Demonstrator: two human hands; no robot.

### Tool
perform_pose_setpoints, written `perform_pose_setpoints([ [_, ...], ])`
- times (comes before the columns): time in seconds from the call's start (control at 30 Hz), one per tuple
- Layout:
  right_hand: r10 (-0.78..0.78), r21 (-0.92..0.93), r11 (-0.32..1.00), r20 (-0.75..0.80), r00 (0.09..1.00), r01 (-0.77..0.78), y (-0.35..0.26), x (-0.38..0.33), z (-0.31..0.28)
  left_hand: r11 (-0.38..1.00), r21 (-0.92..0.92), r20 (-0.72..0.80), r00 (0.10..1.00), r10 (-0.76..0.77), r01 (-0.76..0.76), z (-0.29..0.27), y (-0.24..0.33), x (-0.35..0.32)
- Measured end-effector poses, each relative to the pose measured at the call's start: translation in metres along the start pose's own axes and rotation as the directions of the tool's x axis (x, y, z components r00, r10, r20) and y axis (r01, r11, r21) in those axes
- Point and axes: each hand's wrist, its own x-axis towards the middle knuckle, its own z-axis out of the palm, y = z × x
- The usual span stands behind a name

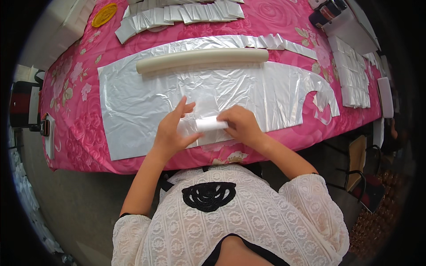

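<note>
A shiny white plastic sheet (142,106) lies spread on the table, its right end narrowing to a curved, strap-like cut-out. Across its far half rests a long cream-coloured tube (199,60). Above the sheet's near edge, my right hand (242,125) pinches the right end of a small white folded piece (209,123), which looks like paper or film. My left hand (174,126) is open beside the piece's left end, thumb and fingers spread apart. Whether the left thumb touches the piece, I cannot tell.
A pink floral cloth (80,133) covers the table. Folded white plastic packets (195,13) lie in rows at the back, and more stacked packets (350,73) sit at the right. A yellow oval dish (104,15) and a dark jar (326,13) stand far off. A chair (361,173) is at the right.
</note>
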Motion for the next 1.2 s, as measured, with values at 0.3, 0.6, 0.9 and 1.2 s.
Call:
perform_pose_setpoints([
  [0.3, -0.257, -0.362, 0.914, -0.169, 0.951, 0.183, 0.004, 0.019, 0.011, 0.957, 0.182, 0.238, 0.954, 0.183, -0.228, -0.011, 0.007, -0.013],
  [0.6, -0.074, -0.255, 0.967, -0.171, 0.982, 0.029, 0.013, 0.061, -0.019, 0.917, 0.345, 0.487, 0.873, 0.006, -0.199, 0.018, 0.01, -0.026],
  [0.9, 0.215, -0.198, 0.958, 0.007, 0.977, -0.21, 0.029, 0.09, -0.008, 0.92, 0.335, 0.478, 0.878, 0.019, -0.202, 0.02, 0.007, -0.028],
  [1.2, -0.54, 0.124, 0.832, -0.042, 0.84, 0.541, -0.048, 0.004, -0.039, 0.984, 0.177, -0.171, 0.984, 0.043, -0.012, 0.011, 0.009, -0.037],
])
